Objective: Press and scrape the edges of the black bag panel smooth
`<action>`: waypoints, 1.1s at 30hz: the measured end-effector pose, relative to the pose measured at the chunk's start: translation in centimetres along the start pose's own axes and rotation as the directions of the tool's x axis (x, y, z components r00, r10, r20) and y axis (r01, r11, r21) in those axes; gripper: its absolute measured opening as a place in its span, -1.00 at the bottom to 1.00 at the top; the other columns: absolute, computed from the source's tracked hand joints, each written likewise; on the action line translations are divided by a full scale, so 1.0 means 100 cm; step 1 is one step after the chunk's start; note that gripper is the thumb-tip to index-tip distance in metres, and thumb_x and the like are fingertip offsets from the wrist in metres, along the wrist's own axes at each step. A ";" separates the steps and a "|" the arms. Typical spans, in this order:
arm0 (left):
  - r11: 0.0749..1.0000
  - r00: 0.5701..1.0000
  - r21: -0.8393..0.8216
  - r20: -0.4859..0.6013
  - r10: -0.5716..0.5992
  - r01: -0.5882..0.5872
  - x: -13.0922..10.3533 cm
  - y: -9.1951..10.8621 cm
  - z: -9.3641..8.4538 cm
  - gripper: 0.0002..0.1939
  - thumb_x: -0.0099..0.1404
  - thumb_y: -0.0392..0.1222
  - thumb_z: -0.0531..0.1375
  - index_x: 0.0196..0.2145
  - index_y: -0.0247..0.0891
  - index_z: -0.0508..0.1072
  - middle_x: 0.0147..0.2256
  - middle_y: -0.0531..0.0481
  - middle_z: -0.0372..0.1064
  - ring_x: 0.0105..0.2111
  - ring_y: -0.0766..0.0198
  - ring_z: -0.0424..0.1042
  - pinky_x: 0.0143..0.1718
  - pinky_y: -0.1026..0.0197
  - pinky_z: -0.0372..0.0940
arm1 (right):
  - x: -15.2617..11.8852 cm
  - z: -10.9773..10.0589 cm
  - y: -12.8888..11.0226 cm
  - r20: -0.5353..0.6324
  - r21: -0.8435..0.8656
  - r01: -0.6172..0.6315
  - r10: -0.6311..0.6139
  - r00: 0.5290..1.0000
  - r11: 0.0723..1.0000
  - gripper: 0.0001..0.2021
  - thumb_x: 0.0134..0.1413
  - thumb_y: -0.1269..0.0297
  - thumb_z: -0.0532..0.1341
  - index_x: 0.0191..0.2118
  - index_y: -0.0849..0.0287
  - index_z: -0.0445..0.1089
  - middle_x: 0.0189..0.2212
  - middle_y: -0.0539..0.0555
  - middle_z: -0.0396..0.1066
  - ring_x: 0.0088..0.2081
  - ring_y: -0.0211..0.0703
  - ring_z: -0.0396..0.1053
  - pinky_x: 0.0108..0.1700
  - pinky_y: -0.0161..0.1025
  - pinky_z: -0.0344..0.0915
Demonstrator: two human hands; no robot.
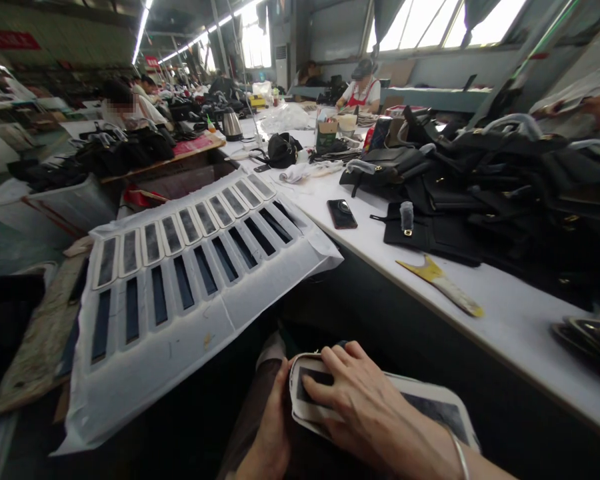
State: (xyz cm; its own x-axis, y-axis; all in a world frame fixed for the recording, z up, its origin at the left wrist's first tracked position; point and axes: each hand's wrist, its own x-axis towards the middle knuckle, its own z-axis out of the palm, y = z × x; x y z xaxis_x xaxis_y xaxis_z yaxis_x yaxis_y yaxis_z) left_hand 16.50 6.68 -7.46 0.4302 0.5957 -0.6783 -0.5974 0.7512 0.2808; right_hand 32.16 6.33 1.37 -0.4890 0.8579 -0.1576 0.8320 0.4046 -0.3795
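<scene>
In my lap lies a long, rounded panel [423, 395] with a pale border and a dark centre strip; whether it is one piece or a stack I cannot tell. Its near left end is gripped by my left hand [273, 427], thumb along the edge and the other fingers hidden beneath. My right hand [363, 397] lies across the panel's top, fingers curled over the far edge and the thumb pressed on the dark strip. Ahead to the left, similar pale-edged panels [153, 241] lie in a row on a white sheet [180, 357] with dark slots.
On the white table [367, 250] at the right are a phone [342, 214], a yellow-and-white scraper-like tool [443, 283] and a heap of black bags [445, 180]. A metal kettle [231, 125] stands farther back. Other people work at tables beyond.
</scene>
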 end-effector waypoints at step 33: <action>0.974 0.991 0.194 0.080 0.107 -0.121 0.002 0.009 -0.023 -0.56 0.15 0.19 0.32 -0.16 -0.18 0.60 0.04 -0.04 0.47 0.30 -0.01 0.10 0.33 0.07 -0.01 | 0.008 0.013 -0.010 -0.143 0.273 -0.001 0.041 0.989 0.962 -0.79 0.26 0.39 0.14 -0.41 0.15 0.44 -0.22 0.07 0.39 -0.25 -0.16 0.30 -0.19 -0.21 0.23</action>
State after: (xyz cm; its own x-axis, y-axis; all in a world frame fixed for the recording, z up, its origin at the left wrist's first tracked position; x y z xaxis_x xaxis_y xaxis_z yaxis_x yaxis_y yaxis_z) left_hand 14.51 6.87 -8.92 0.4164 0.6934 -0.5880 -0.5026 0.7145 0.4867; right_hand 30.54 6.20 0.40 -0.4120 0.9103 -0.0414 0.7292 0.3021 -0.6140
